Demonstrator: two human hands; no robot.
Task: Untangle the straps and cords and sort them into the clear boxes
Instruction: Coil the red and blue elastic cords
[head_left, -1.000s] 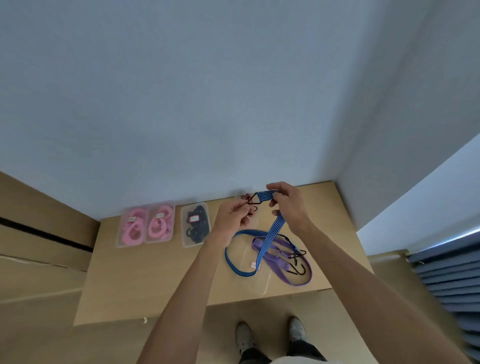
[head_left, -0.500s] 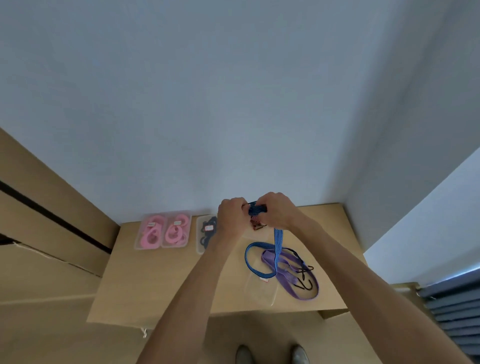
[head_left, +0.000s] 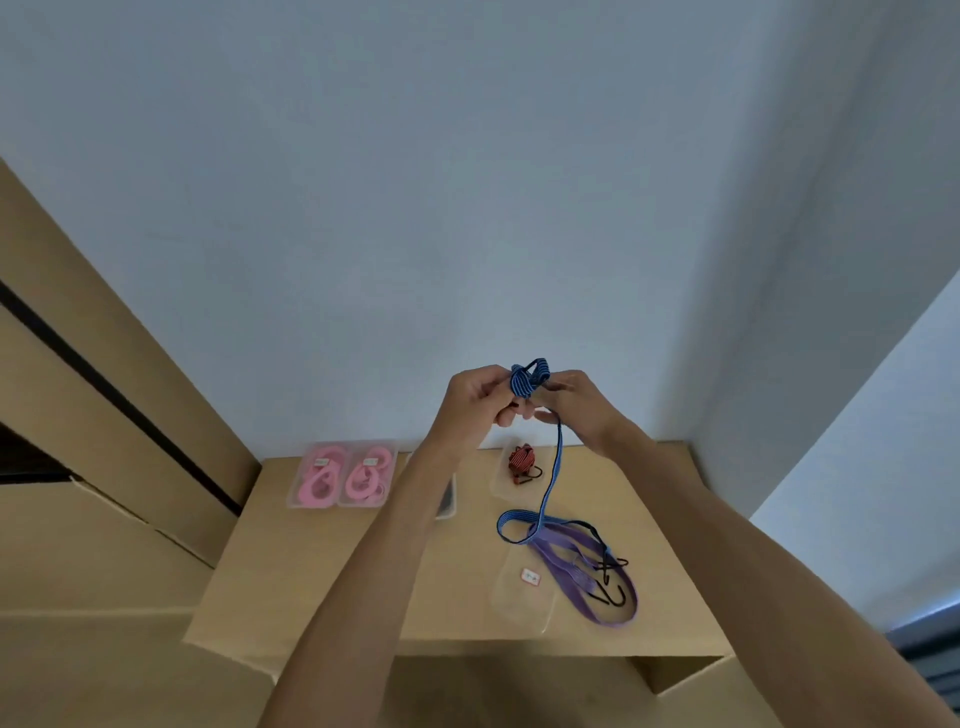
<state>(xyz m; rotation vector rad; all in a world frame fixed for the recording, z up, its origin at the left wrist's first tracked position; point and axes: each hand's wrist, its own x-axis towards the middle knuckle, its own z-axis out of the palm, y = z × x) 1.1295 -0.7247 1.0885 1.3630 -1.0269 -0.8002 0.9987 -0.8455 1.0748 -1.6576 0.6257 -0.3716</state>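
Both hands are up in front of the wall, close together. The left hand (head_left: 480, 397) has its fingers curled tight round a small bundle of the blue strap (head_left: 529, 382), and the right hand (head_left: 574, 402) pinches the same bundle from the other side. It looks like the strap is being wound up into a neat roll — most likely so it will fit in a box.

The rest of the blue strap hangs down from the hands to the table (head_left: 322, 561). Its tail makes a loop there, lying across the purple strap (head_left: 587, 577). Black hooks (head_left: 610, 579) sit on the purple strap, and I cannot tell which strap each hook belongs to. I think the two straps may catch on each other when the blue one is pulled up, so a slow pull looks best.

An empty clear box (head_left: 522, 597) with a little white label lies just beside the purple strap, near the front edge. That may be where the blue roll goes, but I cannot be sure.

At the back of the table, two clear boxes (head_left: 340, 475) side by side hold pink cords. A red cord (head_left: 521, 460) sits rolled up in its own clear box. One more box is mostly hidden behind the left arm — I cannot see what is in it.

Some sorting is done; the blue and purple straps are left.
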